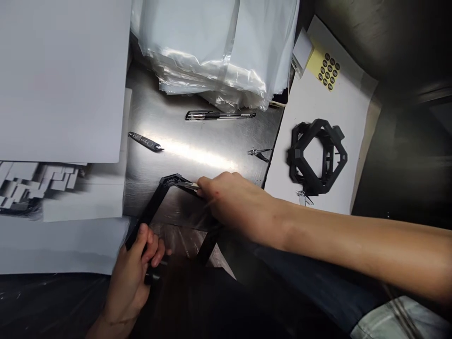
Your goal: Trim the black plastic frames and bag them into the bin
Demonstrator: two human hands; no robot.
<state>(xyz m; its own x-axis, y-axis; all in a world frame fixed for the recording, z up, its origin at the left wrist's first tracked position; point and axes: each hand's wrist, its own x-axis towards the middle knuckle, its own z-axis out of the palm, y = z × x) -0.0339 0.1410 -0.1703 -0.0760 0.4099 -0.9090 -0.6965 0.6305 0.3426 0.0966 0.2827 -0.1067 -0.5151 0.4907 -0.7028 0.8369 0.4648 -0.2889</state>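
A black angular plastic frame (152,203) stands tilted at the table's near edge. My left hand (139,263) is closed round its left bar, thumb on top and fingers curled. At the frame's upper corner, my right hand (226,197) is pinched on a slim tool (190,186) whose tip reaches the corner; its exact kind is blurred. The frame's right side is partly hidden behind my right hand. Another black frame (321,157) lies on white paper at the right.
A stack of clear plastic bags (212,42) lies at the back, with a pen (221,115) before it. A small black cutter (145,141), metal clips (260,154), round stickers (329,70) and white sheets (60,80) surround the work area.
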